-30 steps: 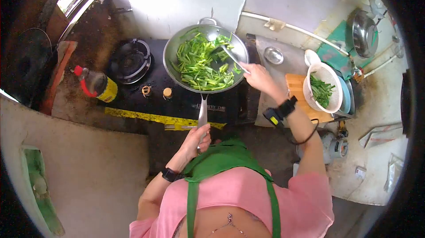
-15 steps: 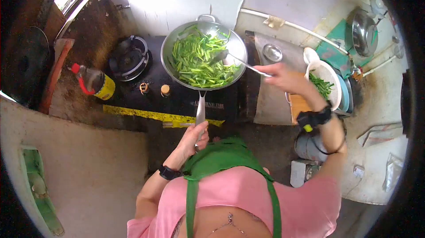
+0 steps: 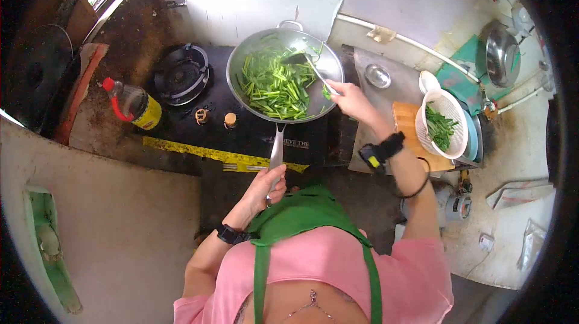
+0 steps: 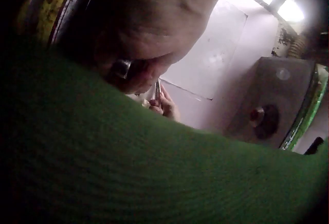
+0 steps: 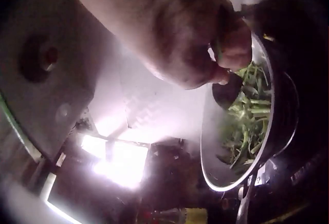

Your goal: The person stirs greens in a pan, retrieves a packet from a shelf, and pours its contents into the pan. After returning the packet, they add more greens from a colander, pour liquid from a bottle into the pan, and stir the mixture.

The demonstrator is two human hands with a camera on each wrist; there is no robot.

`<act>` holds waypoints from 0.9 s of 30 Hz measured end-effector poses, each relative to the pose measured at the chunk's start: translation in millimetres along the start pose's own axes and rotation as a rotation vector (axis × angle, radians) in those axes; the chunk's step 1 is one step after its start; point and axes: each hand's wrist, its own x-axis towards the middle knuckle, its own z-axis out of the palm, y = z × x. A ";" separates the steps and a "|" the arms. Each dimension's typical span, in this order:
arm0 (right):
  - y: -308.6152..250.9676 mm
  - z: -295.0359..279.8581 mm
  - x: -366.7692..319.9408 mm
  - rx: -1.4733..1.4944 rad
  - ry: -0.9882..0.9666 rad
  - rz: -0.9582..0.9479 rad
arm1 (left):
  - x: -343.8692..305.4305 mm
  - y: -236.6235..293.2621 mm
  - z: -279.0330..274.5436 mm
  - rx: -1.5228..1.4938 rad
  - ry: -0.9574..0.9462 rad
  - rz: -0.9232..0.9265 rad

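A steel wok (image 3: 330, 66) holds chopped green leafy stalks (image 3: 280, 87) on the dark stove. My left hand (image 3: 265, 185) grips the wok's long metal handle (image 3: 277, 150). In the right hand (image 3: 354, 105) is a spatula (image 3: 317, 72), held by its handle, its dark blade over the far right part of the greens. Seen from the right wrist, the spatula blade (image 5: 226, 91) stands just above the stalks, with haze round the wok. The left wrist view shows the left hand (image 4: 159, 34) close up, its lower side hidden by the green apron (image 4: 133, 152).
Left of the wok are an unused burner (image 3: 182, 76), two stove knobs and a bottle with a red cap (image 3: 134, 105). On the right, a white colander (image 3: 461, 125) of cut greens stands on a wooden board (image 3: 407, 120), near a small metal bowl (image 3: 378, 75).
The right hand swung out to the right with the spatula, then came back in near the wok's right rim. The greens have shifted about. The left hand keeps its grip on the handle.
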 end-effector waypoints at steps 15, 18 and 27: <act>-1.9 11.1 -36.8 -0.305 -0.047 -0.195 | 1.1 -2.9 -3.1 0.035 0.014 -0.013; -27.7 -0.1 -11.1 -0.326 -0.008 -0.149 | 1.2 0.7 -0.7 0.044 0.037 0.010; -28.7 32.7 73.1 -0.675 0.206 -0.448 | -1.5 -0.5 1.8 0.034 0.027 -0.001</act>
